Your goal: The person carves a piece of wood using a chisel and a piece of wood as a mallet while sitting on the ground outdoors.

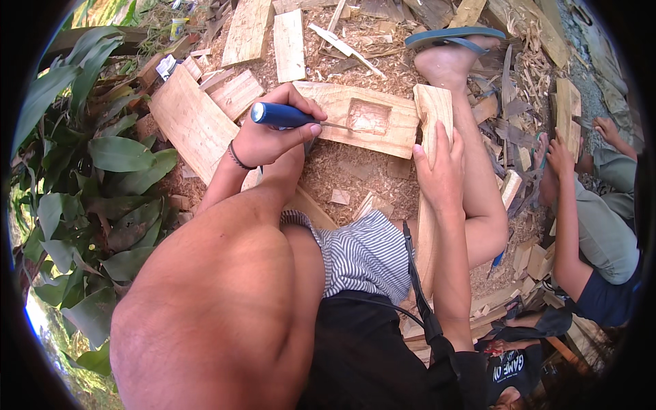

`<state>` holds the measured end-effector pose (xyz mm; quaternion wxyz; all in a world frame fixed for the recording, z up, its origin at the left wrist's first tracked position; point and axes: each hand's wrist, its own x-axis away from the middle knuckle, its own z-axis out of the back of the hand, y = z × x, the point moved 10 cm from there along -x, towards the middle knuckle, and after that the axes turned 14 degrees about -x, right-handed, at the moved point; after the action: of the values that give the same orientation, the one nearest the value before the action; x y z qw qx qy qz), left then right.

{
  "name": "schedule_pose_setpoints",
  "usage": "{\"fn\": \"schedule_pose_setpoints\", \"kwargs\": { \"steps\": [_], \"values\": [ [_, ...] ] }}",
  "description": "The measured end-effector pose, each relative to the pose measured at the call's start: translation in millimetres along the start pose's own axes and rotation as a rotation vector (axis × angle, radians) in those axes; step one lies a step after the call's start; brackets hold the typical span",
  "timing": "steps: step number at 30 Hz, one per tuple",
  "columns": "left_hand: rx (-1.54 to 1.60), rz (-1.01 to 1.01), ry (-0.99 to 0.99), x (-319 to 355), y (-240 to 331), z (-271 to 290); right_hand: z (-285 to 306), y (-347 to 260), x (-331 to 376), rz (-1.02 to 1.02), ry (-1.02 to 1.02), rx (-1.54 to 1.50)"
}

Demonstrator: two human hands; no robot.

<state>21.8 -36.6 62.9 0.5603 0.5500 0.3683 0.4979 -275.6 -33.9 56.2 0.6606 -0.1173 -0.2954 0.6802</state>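
My left hand [279,131] is closed around a chisel with a blue handle [283,115] and a thin metal blade. Its tip touches the near left edge of a rectangular recess [370,117] cut into a pale wooden board [400,137]. My right hand [441,171] wraps over a long narrow wooden piece [426,236], thumb on its left side. The upper end of that piece stands against the right end of the recessed board. My lower right leg runs along the narrow piece's right side.
Several pale boards [198,123] and offcuts lie on ground covered with wood shavings [342,171]. Broad-leaved plants [123,154] border the left. At the right, another person's hand [560,157] holds a wooden piece [566,113]; a further person [512,369] is at lower right.
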Motion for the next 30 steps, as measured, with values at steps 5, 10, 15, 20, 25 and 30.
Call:
{"fn": "schedule_pose_setpoints", "kwargs": {
  "steps": [5, 10, 15, 20, 25, 30],
  "values": [
    [0.005, -0.007, 0.005, 1.3, 0.5, 1.0, -0.3, -0.3, -0.2, -0.002, -0.004, 0.001],
    [-0.02, -0.026, 0.008, 1.7, 3.4, 0.4, -0.5, 0.3, 0.2, 0.007, 0.0, 0.003],
    [-0.004, -0.02, 0.027, 2.4, 0.6, 1.9, -0.8, -0.2, 0.6, 0.004, -0.001, 0.002],
    [-0.043, -0.026, 0.019, 1.9, 3.5, 2.5, -0.4, -0.4, 0.4, 0.007, 0.002, 0.001],
    [-0.034, -0.033, 0.017, 3.3, 3.8, 1.6, -1.0, 0.8, 0.5, 0.017, 0.007, -0.008],
    [-0.036, 0.002, 0.004, 3.6, 3.0, 1.4, -0.4, 0.0, 0.3, 0.016, 0.002, -0.014]
  ]
}}
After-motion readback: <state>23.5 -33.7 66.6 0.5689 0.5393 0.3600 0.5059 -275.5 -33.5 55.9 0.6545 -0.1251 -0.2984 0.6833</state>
